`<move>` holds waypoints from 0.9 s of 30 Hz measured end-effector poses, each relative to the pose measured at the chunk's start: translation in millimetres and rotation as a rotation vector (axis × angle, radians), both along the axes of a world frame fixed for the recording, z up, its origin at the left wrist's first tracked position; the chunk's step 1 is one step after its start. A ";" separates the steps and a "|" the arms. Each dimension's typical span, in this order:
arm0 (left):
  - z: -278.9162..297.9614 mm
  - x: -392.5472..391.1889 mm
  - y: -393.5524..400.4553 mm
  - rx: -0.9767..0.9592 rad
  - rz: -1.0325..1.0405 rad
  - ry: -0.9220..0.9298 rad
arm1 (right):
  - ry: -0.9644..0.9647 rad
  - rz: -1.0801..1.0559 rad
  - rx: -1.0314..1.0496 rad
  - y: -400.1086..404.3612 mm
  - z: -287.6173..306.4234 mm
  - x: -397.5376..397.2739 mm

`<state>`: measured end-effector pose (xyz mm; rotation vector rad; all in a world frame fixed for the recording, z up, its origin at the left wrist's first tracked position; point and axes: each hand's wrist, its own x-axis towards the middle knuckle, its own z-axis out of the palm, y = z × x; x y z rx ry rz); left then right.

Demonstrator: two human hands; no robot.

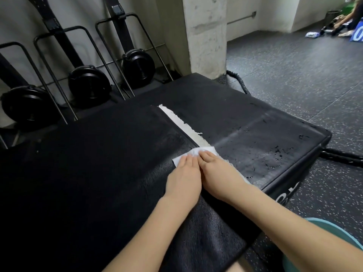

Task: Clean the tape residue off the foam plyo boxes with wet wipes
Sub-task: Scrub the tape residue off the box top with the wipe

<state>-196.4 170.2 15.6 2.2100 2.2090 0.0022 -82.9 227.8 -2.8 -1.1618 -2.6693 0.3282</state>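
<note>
White tape residue strip (pixel 182 124) runs lengthwise along seam between black foam plyo boxes (pixel 98 163), ragged-edged, toward far edge. My left hand (pixel 183 178) and right hand (pixel 218 173), fingers flat, press wet wipe (pixel 194 153) on its near end.

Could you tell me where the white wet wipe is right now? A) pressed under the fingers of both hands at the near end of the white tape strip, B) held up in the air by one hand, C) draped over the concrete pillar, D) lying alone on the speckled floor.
A: the left hand and right hand both press the wet wipe flat on the black plyo box, at the near end of the tape strip.
</note>
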 end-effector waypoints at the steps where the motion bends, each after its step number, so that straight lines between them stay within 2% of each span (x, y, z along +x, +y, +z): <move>1: -2.7 -6.7 5.5 0.045 0.035 -0.034 | -0.017 0.013 0.034 6.2 0.8 -5.4; 2: -3.5 -13.0 8.7 0.101 0.040 -0.067 | -0.016 0.028 0.109 8.5 2.3 -8.5; 4: -5.6 -16.1 2.0 0.092 0.029 -0.099 | 0.009 0.061 0.245 1.2 5.4 -5.7; 6: -2.8 -17.4 -23.6 0.056 0.027 -0.129 | 0.082 0.127 0.153 -15.6 -0.1 4.2; 9: 0.2 -24.5 -68.9 0.170 -0.054 -0.129 | 0.099 0.200 0.000 -48.3 -12.0 23.3; 12: 4.4 -29.9 -98.5 0.123 -0.018 -0.182 | -0.011 0.244 0.038 -79.3 -12.2 27.9; 15: 1.7 -34.3 -106.0 0.164 -0.034 -0.252 | -0.099 0.232 0.098 -88.2 -14.8 20.8; 21: -2.4 -38.4 -88.4 -0.087 0.042 -0.127 | -0.120 0.246 0.206 -65.5 -21.7 6.8; 27: 3.7 -41.7 -86.5 -0.166 0.071 -0.008 | -0.127 0.195 0.209 -67.1 -16.3 1.9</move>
